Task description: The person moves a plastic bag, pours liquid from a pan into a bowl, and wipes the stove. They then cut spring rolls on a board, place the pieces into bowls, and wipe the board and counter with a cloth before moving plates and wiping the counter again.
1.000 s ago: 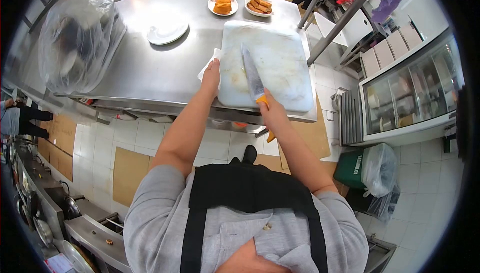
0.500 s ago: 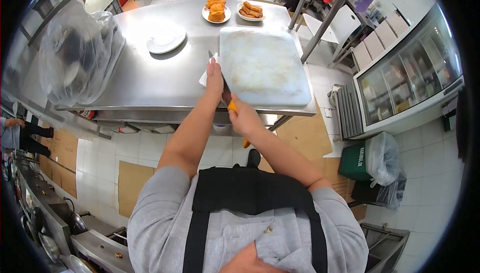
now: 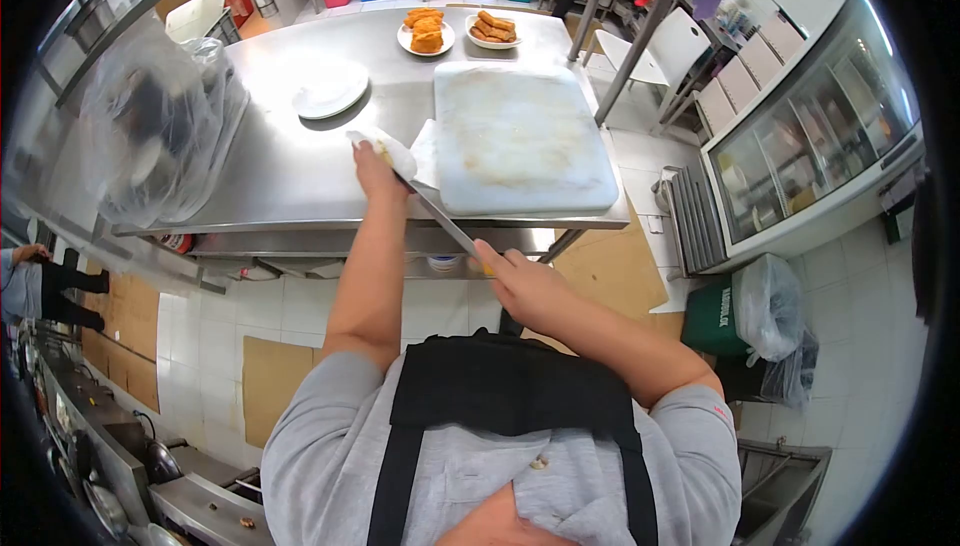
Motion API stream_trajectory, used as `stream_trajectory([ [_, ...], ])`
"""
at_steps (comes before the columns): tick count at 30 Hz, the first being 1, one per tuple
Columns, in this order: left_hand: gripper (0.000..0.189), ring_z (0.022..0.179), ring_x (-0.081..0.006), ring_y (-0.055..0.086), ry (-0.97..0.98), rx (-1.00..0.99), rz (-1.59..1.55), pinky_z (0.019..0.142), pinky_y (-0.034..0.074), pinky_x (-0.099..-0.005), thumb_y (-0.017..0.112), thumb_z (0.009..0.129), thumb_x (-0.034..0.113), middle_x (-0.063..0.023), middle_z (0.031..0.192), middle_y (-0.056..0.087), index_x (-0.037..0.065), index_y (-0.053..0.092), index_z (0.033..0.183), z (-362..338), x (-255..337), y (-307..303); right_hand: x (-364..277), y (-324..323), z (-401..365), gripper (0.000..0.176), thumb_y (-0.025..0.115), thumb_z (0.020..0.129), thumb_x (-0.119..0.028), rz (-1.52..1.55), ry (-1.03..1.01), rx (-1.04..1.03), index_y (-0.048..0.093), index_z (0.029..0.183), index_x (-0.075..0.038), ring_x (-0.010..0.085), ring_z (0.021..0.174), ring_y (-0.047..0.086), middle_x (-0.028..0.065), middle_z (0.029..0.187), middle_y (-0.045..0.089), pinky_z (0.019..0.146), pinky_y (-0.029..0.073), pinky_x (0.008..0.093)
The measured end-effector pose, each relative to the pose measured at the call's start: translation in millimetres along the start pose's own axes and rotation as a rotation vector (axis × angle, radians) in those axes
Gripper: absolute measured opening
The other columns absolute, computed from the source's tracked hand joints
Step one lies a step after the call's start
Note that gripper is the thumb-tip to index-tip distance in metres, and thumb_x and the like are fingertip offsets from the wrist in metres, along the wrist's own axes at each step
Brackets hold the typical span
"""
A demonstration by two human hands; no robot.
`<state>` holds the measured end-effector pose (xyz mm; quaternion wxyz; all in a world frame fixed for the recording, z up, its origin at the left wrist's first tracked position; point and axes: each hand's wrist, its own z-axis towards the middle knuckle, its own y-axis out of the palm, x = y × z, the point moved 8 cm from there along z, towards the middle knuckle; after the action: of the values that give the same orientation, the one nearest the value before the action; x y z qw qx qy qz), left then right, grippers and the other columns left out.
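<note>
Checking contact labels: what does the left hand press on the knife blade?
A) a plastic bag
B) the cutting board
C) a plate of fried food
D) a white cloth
D: the left hand closes a white cloth over the far end of the knife, while the right hand grips its handle, left of the cutting board.

- Left hand: bare forearm stretched forward, fingers pinched closed, ahead and left of the right grip.
- Right hand: fist closed, elbow bent, held close to the body.
</note>
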<state>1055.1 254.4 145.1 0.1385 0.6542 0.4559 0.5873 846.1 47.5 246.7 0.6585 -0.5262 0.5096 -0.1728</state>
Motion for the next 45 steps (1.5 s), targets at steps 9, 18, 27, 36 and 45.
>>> stream_trajectory([
  [9, 0.045, 0.111, -0.041, 0.05, -0.144, -0.09, -0.126, 0.095, 0.043, -0.0538, 0.022, 0.099, 0.029, -0.0208, 0.125, 0.044, -0.001, 0.032, 0.131, -18, 0, 13, 183, -62, -54, 0.052, 0.05, 0.09, -0.016, 0.795, 0.564, 0.529, 0.035, 0.139, -0.009, 0.0102, 0.046, 0.048, 0.0035, 0.071, 0.05, 0.039, 0.04, 0.0257],
  [18, 0.046, 0.107, -0.0363, 0.054, -0.291, -0.147, -0.183, 0.082, 0.05, -0.044, 0.027, 0.098, 0.032, -0.024, 0.123, 0.048, 0.0, 0.034, 0.131, -35, -20, 23, 266, -83, -23, 0.053, 0.051, 0.089, -0.016, 0.755, 0.689, 0.492, 0.037, 0.139, -0.007, 0.0142, 0.045, 0.05, 0.0067, 0.072, 0.052, 0.04, 0.043, 0.0292],
  [27, 0.048, 0.108, -0.0338, 0.054, -0.288, -0.157, -0.153, 0.087, 0.047, -0.045, 0.03, 0.098, 0.034, -0.0232, 0.123, 0.05, -0.001, 0.036, 0.131, -35, -28, 23, 207, -60, -7, 0.047, 0.051, 0.09, -0.014, 0.915, 0.5, 0.267, 0.043, 0.136, -0.011, 0.0107, 0.044, 0.047, 0.0021, 0.069, 0.05, 0.038, 0.041, 0.0269],
  [36, 0.044, 0.098, -0.0305, 0.059, -0.237, -0.077, -0.097, 0.086, 0.048, -0.0413, 0.038, 0.097, 0.031, -0.0173, 0.112, 0.058, -0.002, 0.045, 0.124, -26, -30, -13, 229, -40, 19, 0.05, 0.052, 0.088, -0.017, 0.759, 0.586, 0.336, 0.041, 0.137, -0.011, 0.0112, 0.044, 0.048, 0.0027, 0.065, 0.05, 0.039, 0.042, 0.0251],
  [45, 0.04, 0.101, -0.0291, 0.058, -0.163, -0.034, -0.067, 0.086, 0.048, -0.0399, 0.041, 0.096, 0.029, -0.0136, 0.114, 0.057, 0.0, 0.046, 0.124, -28, -4, -39, 291, -76, 31, 0.052, 0.055, 0.089, -0.02, 0.739, 0.575, 0.383, 0.04, 0.138, -0.012, 0.0111, 0.043, 0.048, 0.0025, 0.064, 0.051, 0.037, 0.042, 0.0269],
])
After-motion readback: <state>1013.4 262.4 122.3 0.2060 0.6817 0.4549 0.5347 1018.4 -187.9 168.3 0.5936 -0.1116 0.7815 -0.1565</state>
